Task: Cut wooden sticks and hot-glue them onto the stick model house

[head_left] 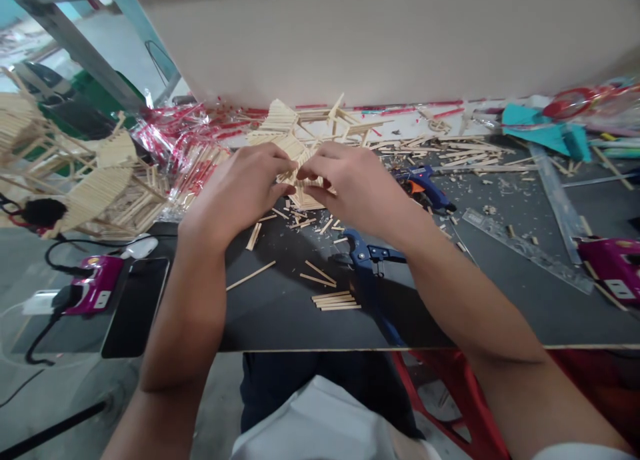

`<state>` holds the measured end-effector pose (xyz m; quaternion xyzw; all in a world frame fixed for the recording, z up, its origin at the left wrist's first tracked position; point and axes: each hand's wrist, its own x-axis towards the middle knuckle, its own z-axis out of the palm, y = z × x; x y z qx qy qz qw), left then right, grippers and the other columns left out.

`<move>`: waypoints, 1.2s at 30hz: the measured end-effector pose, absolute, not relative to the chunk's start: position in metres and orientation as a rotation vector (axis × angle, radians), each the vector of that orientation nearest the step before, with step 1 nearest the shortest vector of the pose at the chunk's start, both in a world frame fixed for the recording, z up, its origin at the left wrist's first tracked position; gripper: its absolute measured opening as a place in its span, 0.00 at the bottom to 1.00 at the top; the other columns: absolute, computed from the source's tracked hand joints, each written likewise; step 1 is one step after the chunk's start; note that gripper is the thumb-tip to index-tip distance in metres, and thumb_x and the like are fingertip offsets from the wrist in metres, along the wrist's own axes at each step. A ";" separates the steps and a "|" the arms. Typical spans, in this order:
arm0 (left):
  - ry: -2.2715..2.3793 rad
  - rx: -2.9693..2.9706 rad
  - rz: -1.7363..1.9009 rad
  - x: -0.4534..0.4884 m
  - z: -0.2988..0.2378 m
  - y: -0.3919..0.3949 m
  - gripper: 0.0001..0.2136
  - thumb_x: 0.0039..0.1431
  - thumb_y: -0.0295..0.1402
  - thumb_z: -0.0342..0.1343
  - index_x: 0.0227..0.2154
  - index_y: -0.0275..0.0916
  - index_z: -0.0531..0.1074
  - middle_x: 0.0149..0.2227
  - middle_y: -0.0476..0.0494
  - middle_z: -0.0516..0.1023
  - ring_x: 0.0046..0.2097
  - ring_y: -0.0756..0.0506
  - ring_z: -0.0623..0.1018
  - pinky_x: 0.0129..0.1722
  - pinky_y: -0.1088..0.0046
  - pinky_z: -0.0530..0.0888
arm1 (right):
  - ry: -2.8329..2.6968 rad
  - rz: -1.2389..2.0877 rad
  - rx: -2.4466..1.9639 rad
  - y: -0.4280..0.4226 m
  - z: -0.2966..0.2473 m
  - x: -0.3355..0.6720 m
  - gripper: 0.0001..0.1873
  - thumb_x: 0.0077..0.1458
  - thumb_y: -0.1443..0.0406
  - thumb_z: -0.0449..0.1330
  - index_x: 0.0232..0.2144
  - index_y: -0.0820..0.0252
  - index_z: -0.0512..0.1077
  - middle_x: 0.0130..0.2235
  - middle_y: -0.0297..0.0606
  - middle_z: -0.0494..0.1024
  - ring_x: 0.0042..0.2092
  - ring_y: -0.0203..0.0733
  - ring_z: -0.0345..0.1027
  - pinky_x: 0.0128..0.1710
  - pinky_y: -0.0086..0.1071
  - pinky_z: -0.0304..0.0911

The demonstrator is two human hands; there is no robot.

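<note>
My left hand [245, 183] and my right hand [350, 183] meet over the dark work mat [280, 313], both pinching a small panel of glued wooden sticks [300, 170]. The fingers of both hands are closed on it. Behind the hands stands a larger stick frame structure [310, 123]. Loose cut sticks [335, 300] lie on the mat in front of my wrists. A blue cutter [370, 257] lies under my right forearm.
A blue glue gun [425, 183] and clear rulers [525, 247] lie at the right. Magenta devices sit at the far right [613, 267] and left [95, 290]. Stick models [100, 187] and red-striped plastic bags [175, 140] crowd the left. A phone [135, 307] lies near the mat's edge.
</note>
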<state>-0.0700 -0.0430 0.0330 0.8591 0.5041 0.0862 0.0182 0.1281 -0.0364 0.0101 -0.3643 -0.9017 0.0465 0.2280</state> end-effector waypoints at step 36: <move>1.545 2.684 0.298 -0.080 0.035 -0.040 0.13 0.64 0.34 0.53 0.46 0.40 0.78 0.47 0.41 0.81 0.49 0.41 0.78 0.48 0.66 0.71 | -2.295 -0.092 -0.911 -0.034 -0.035 0.113 0.14 0.70 0.62 0.51 0.41 0.58 0.76 0.42 0.40 0.78 0.36 0.37 0.69 0.27 0.31 0.50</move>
